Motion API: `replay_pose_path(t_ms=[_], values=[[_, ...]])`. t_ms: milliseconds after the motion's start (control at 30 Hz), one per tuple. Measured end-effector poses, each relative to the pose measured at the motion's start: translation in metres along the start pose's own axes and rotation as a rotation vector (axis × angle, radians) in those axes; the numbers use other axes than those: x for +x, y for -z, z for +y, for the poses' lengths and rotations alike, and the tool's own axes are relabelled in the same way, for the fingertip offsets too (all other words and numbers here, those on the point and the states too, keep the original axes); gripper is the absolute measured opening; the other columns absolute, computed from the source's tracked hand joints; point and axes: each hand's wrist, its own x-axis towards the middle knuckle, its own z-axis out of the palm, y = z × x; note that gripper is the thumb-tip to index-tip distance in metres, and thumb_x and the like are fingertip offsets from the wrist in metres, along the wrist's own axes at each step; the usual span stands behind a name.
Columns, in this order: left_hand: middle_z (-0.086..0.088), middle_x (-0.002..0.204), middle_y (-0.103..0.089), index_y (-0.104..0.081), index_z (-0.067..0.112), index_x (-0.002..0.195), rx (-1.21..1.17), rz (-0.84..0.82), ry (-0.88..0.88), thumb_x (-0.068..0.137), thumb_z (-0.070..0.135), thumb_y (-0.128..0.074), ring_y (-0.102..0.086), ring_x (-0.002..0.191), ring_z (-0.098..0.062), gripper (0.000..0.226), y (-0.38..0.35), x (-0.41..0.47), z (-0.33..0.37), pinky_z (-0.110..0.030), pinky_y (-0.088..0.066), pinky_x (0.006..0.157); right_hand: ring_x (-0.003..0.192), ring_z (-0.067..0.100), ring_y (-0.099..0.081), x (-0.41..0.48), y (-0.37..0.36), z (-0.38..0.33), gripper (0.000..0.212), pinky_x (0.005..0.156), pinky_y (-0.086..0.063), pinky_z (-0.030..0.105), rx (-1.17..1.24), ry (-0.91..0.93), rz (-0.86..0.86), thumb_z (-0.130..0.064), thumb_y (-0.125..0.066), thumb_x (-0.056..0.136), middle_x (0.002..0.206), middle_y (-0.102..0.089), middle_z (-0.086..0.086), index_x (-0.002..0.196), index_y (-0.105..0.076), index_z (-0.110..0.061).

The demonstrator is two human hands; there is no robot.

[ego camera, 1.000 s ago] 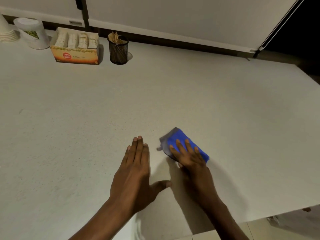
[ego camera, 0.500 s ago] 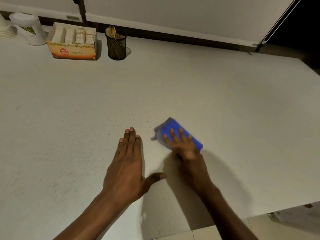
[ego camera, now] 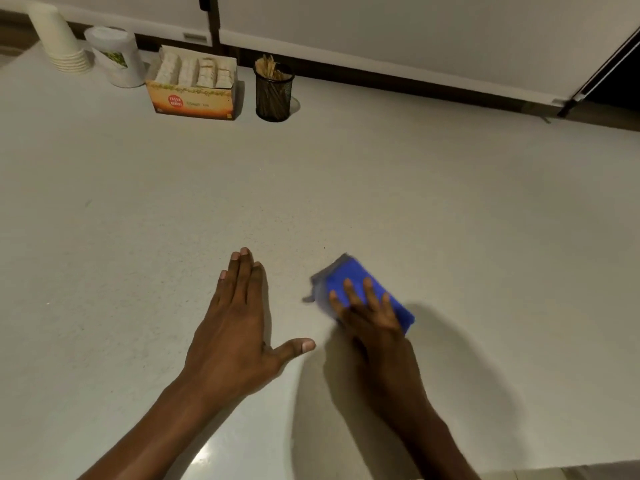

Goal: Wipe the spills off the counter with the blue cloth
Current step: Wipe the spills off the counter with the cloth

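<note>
A folded blue cloth (ego camera: 349, 277) with a grey edge lies on the pale speckled counter (ego camera: 433, 209), right of centre and near me. My right hand (ego camera: 372, 322) presses flat on its near half, fingers spread over the blue fabric; it looks motion-blurred. My left hand (ego camera: 239, 327) rests palm down on the bare counter to the left of the cloth, fingers together, thumb pointing toward the cloth, holding nothing. A tiny dark speck (ego camera: 324, 248) sits just beyond the cloth. I see no obvious wet spill.
At the back left stand a stack of paper cups (ego camera: 62, 43), a white container (ego camera: 116, 57), an open box of tea sachets (ego camera: 194, 86) and a black mesh holder of sticks (ego camera: 273, 91). A wall panel (ego camera: 415, 36) backs the counter. The counter's near edge is at the lower right.
My right hand and the cloth slid away from me, then back slightly toward me and right. The left hand stays planted. The view tilted, showing more of the back-left items.
</note>
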Motion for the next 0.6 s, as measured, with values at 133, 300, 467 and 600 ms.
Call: replay_pose_path(t_ms=[133, 300, 467, 600], values=[[-0.010, 0.177, 0.034, 0.021, 0.010, 0.169, 0.012, 0.016, 0.069, 0.061, 0.114, -0.018, 0.033, 0.165, -0.021, 0.155, 0.013, -0.005, -0.020, -0.038, 0.011, 0.137, 0.158, 0.016, -0.005, -0.021, 0.006, 0.012, 0.067, 0.124, -0.019, 0.035, 0.040, 0.050, -0.055, -0.005, -0.050, 0.098, 0.165, -0.020, -0.018, 0.149, -0.036, -0.047], [-0.008, 0.181, 0.025, 0.010, 0.009, 0.173, 0.001, 0.056, 0.121, 0.066, 0.112, -0.025, 0.027, 0.167, -0.018, 0.153, 0.026, -0.010, -0.038, -0.038, 0.008, 0.137, 0.153, 0.031, -0.026, 0.046, 0.023, 0.031, 0.058, 0.119, -0.036, 0.056, 0.010, -0.111, 0.112, 0.010, -0.061, 0.092, 0.158, -0.039, 0.000, 0.143, -0.056, -0.018], [-0.010, 0.180, 0.027, 0.014, 0.009, 0.172, 0.037, 0.043, 0.104, 0.069, 0.111, -0.022, 0.026, 0.167, -0.021, 0.149, 0.025, -0.011, -0.042, -0.036, 0.010, 0.135, 0.152, 0.041, -0.024, 0.080, -0.020, -0.022, 0.065, 0.125, -0.016, 0.062, -0.023, 0.070, 0.033, 0.017, -0.059, 0.089, 0.159, -0.038, 0.018, 0.148, -0.047, -0.008], [-0.010, 0.181, 0.021, 0.009, 0.007, 0.172, 0.006, 0.070, 0.123, 0.064, 0.110, -0.028, 0.022, 0.167, -0.021, 0.154, 0.031, -0.011, -0.054, -0.036, 0.009, 0.135, 0.158, 0.017, 0.004, 0.037, -0.045, -0.051, 0.072, 0.128, 0.003, 0.042, -0.033, 0.194, -0.103, 0.002, -0.053, 0.098, 0.168, -0.012, -0.009, 0.157, -0.027, -0.031]])
